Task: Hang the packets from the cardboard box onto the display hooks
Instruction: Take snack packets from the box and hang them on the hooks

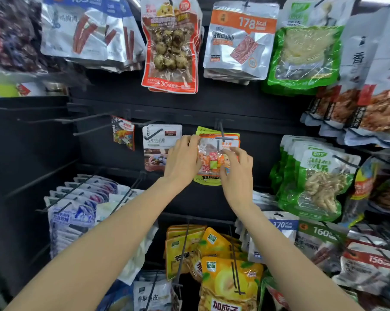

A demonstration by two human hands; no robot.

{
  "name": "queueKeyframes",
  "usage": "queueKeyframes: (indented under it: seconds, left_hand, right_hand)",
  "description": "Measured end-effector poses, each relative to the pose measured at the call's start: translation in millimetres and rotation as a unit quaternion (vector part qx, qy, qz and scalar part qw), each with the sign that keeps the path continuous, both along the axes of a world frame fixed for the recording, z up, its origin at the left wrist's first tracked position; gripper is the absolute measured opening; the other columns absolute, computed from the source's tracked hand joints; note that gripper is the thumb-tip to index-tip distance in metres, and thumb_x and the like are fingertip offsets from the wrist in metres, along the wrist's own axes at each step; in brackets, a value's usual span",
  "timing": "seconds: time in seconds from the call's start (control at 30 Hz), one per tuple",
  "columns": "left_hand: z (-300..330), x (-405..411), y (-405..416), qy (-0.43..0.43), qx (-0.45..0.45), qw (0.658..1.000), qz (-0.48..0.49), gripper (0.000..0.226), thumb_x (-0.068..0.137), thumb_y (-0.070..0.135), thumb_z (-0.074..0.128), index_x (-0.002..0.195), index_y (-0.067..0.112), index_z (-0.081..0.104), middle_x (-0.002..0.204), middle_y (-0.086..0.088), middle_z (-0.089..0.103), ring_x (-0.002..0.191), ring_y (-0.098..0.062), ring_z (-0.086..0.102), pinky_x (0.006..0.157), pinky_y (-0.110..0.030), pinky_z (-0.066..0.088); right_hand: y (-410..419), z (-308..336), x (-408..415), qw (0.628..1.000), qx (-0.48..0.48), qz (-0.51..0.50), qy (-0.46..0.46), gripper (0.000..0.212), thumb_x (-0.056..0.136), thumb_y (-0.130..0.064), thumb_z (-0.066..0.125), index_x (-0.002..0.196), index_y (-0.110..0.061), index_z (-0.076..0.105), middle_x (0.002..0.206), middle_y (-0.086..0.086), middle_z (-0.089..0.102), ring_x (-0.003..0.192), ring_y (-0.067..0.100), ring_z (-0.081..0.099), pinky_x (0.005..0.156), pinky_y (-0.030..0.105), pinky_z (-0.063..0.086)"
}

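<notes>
An orange and clear snack packet [212, 159] sits at the front of a black display hook [222, 133] in the middle of the rack, with green-edged packets behind it. My left hand [183, 159] grips the packet's left edge, thumb at its top corner. My right hand [237, 170] pinches its right side just below the hook's crossbar. The hook's tip pokes out through the packet's top. The cardboard box is out of view.
A white chocolate packet [160, 142] hangs just left of my left hand. Bare hooks [88, 124] jut out at the left. Green packets [317, 178] hang at the right, yellow ones [230, 281] below, and quail-egg packets [170, 46] above.
</notes>
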State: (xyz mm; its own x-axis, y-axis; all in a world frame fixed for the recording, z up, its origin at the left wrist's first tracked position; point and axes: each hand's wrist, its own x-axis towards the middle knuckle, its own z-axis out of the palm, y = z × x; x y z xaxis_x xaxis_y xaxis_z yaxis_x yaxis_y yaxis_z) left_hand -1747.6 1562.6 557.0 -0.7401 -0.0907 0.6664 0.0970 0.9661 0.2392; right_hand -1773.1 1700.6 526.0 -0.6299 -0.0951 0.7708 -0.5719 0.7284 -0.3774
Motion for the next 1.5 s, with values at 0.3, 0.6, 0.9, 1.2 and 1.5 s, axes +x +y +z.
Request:
queueKeyframes:
  seconds: [0.3,0.6,0.9,1.2,1.5]
  left_hand:
    - [-23,89,-79,-0.117,-0.017,0.99,0.073,0.018,0.091,0.022,0.051,0.108,0.019,0.057,0.11,-0.002,0.061,0.104,-0.025,0.057,0.071,-0.033,0.044]
    - [-100,269,-249,-0.24,0.089,0.939,0.232,0.011,0.09,0.029,0.05,0.094,0.021,0.057,0.104,-0.01,0.063,0.1,-0.033,0.06,0.074,-0.036,0.046]
    - [-207,490,-422,-0.387,0.153,0.838,0.353,0.029,0.088,0.026,0.056,0.11,0.007,0.054,0.113,-0.017,0.058,0.107,-0.033,0.056,0.082,-0.041,0.048]
    - [-282,574,-498,-0.54,0.188,0.745,0.344,0.103,0.075,0.047,0.072,0.15,0.02,0.006,0.148,-0.014,0.03,0.133,-0.035,0.036,0.104,-0.047,0.038]
    - [-303,583,-504,-0.551,0.147,0.749,0.337,0.083,0.082,0.047,0.063,0.148,0.025,0.017,0.133,-0.009,0.047,0.117,-0.031,0.052,0.087,-0.042,0.05]
  right_hand:
    - [-83,-11,65,0.966,0.069,0.214,-0.13,0.026,0.088,-0.006,0.054,0.111,-0.012,0.064,0.103,0.006,0.065,0.093,0.019,0.061,0.084,0.034,0.05]
    - [-270,-70,205,0.869,0.191,0.389,-0.239,0.021,0.086,-0.007,0.054,0.097,-0.013,0.07,0.089,0.008,0.07,0.085,0.025,0.062,0.071,0.029,0.04]
    - [-450,-162,378,0.756,0.299,0.475,-0.338,0.023,0.095,-0.012,0.05,0.11,-0.012,0.067,0.107,0.008,0.068,0.099,0.024,0.063,0.084,0.037,0.051]
    - [-552,-246,452,0.613,0.478,0.425,-0.464,0.059,0.094,-0.02,0.056,0.146,-0.007,0.03,0.146,0.014,0.039,0.127,0.029,0.045,0.097,0.033,0.04]
    - [-578,-289,460,0.628,0.511,0.341,-0.477,0.033,0.083,-0.026,0.072,0.071,-0.013,0.044,0.089,0.011,0.057,0.087,0.024,0.054,0.068,0.031,0.042]
